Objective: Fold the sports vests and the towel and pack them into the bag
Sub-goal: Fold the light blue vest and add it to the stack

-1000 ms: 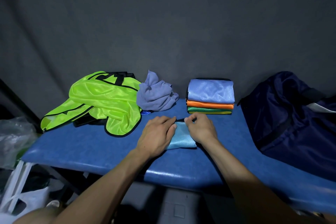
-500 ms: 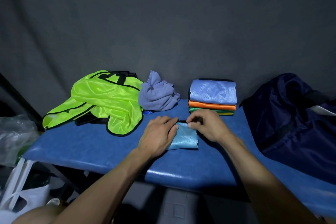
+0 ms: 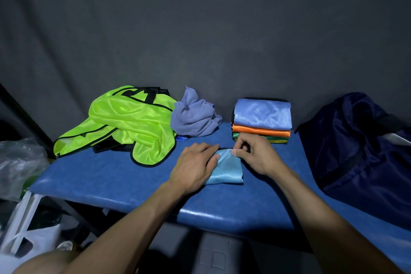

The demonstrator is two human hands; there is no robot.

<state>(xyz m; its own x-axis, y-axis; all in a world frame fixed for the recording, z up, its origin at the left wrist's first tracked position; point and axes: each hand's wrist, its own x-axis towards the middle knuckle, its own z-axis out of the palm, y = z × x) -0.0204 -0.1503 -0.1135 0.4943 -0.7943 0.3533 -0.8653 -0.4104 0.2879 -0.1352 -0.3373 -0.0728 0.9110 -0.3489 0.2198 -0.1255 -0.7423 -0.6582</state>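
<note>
Both hands work on a light-blue folded vest [image 3: 226,170] lying near the front of the blue padded table [image 3: 106,182]. Left hand [image 3: 193,169] lies flat on the vest's left side, fingers straight and pressing it down. Right hand [image 3: 253,153] has curled fingers and thumb, seemingly pinching the vest's far edge, though the grip is partly hidden. Just behind stands a stack of folded vests [image 3: 262,121], blue on top, then orange, then green. Further left sit the crumpled grey-blue towel [image 3: 193,117] and the unfolded neon-yellow vests [image 3: 126,122], touching each other. At the right lies the navy bag [image 3: 355,147].
</note>
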